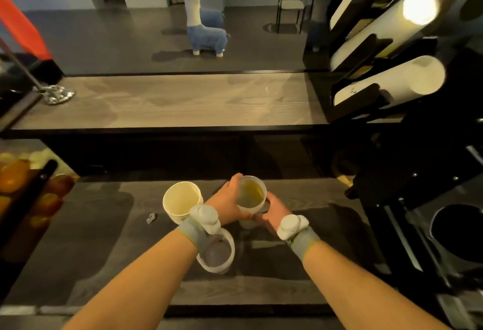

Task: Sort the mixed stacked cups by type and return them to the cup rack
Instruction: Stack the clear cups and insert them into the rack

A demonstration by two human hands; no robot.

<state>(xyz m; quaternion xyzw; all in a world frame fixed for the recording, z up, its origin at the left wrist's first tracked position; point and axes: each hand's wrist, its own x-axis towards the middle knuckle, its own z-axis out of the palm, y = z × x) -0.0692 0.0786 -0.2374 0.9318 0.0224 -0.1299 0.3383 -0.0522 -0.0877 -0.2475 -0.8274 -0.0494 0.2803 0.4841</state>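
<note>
Dark wood worktop (78, 238) carries an upright translucent cup stack (250, 200) clasped between left hand (226, 203) and right hand (274, 210), its long axis vertical, while the cup rack (386, 86) stands up and rightward (nearer the right hand).

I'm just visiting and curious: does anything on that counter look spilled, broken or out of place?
Nothing looks spilled or broken. The one stray thing is a small grey scrap lying on the counter left of the paper cup stack. Both hands, left and right, hold an upright translucent cup stack.
</note>
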